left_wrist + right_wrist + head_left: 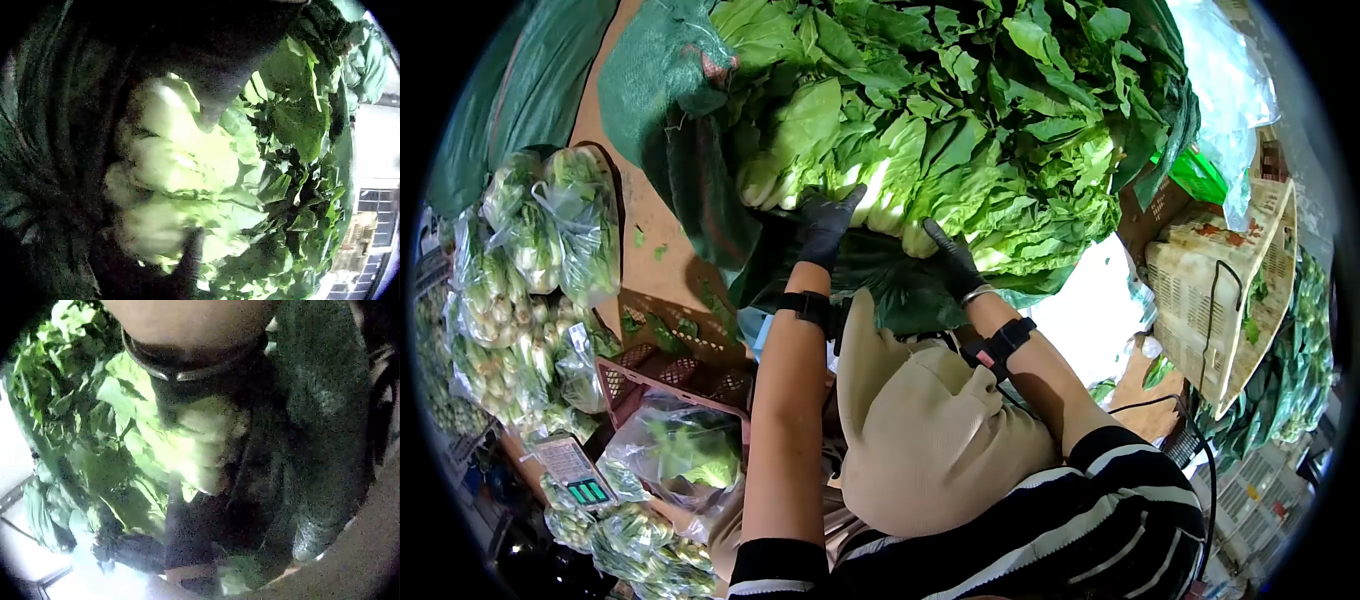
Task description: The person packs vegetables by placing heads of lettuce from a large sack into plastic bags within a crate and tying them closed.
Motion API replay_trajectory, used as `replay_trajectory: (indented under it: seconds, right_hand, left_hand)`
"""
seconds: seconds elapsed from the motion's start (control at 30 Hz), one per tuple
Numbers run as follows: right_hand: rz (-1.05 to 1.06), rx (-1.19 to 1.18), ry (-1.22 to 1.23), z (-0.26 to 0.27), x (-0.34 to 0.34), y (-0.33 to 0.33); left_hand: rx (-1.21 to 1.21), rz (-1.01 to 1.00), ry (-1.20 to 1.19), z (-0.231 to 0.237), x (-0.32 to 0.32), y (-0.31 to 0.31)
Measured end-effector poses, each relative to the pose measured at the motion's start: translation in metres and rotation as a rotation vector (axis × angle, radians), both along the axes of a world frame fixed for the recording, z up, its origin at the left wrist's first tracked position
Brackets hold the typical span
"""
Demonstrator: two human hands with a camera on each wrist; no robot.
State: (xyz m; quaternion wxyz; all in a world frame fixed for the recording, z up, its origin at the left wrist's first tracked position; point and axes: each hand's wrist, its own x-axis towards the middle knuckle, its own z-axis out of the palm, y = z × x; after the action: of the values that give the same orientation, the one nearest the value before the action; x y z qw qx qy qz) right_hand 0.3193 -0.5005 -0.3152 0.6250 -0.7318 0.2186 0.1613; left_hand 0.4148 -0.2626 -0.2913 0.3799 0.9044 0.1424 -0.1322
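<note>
A row of leafy green heads [895, 170] lies in a large green woven sack [655, 75], pale stem ends toward the person. Both hands wear black gloves. My left hand [822, 228] grips the stem ends left of centre, its thumb laid over them in the left wrist view. To the right, my right hand [956, 264] holds the stem ends with its thumb along the top. The other fingers of both hands are mostly hidden by the greens and shadow. Several pale stems [181, 162] show between the two hands in the left wrist view.
Bagged vegetables [530, 230] are piled at the left, near a reddish plastic crate [675, 375] and a scale with a lit display [578, 472]. A dirty cream crate [1215, 290] stands tilted at the right. Clear plastic [1225, 90] hangs at the back right.
</note>
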Motion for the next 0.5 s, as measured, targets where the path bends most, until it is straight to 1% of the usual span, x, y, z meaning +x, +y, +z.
replay_trajectory:
  seconds: [0.03, 0.07, 0.1, 0.13, 0.17, 0.2, 0.23, 0.27, 0.3, 0.33, 0.37, 0.4, 0.43, 0.47, 0.5]
  right_hand:
    - [0.328, -0.160, -0.295, 0.028, 0.004, 0.001]
    - [-0.022, 0.397, -0.139, 0.054, 0.007, 0.002]
    - [-0.173, 0.568, 0.038, 0.126, 0.024, 0.016]
    - [-0.082, 0.445, -0.039, 0.150, 0.034, 0.025]
    - [0.009, 0.323, -0.125, 0.160, 0.041, 0.033]
    - [-0.054, 0.263, 0.099, 0.154, 0.056, 0.043]
    - [-0.038, 0.118, 0.140, 0.070, 0.052, 0.040]
    - [0.154, 0.055, 0.132, 0.062, 0.052, 0.041]
    - [0.347, -0.006, 0.125, 0.059, 0.053, 0.044]
    - [0.633, -0.076, 0.284, 0.110, 0.076, 0.049]
    - [0.650, -0.078, 0.291, 0.099, 0.069, 0.055]
    - [0.214, 0.152, 0.237, 0.078, 0.058, 0.061]
    - [-0.225, 0.376, 0.165, 0.066, 0.054, 0.065]
    - [-0.340, 0.408, 0.190, 0.070, 0.057, 0.067]
    - [-0.456, 0.515, 0.149, 0.072, 0.066, 0.071]
  left_hand:
    - [-0.127, -0.132, 0.171, 0.017, 0.005, 0.003]
    - [-0.130, -0.116, 0.170, 0.030, 0.008, 0.005]
    - [-0.192, -0.025, 0.282, 0.042, 0.009, 0.004]
    - [-0.258, 0.062, 0.389, 0.053, 0.010, 0.001]
    - [-0.326, 0.146, 0.488, 0.063, 0.014, -0.002]
    - [-0.555, 0.129, 0.464, 0.072, 0.013, -0.001]
    - [-0.562, 0.130, 0.452, 0.058, 0.012, -0.001]
    - [-0.642, 0.128, 0.334, 0.032, 0.007, -0.001]
    - [-0.716, 0.129, 0.216, 0.017, 0.006, 0.002]
    - [-0.816, 0.214, 0.178, 0.024, 0.000, 0.002]
    - [-0.819, 0.233, 0.177, 0.012, -0.003, 0.002]
    - [-1.021, 0.403, 0.231, -0.010, -0.003, 0.002]
    - [-1.223, 0.568, 0.273, -0.020, 0.001, 0.002]
    - [-0.979, 0.479, 0.221, -0.007, 0.003, -0.003]
    - [-0.981, 0.430, 0.477, -0.004, 0.005, -0.007]
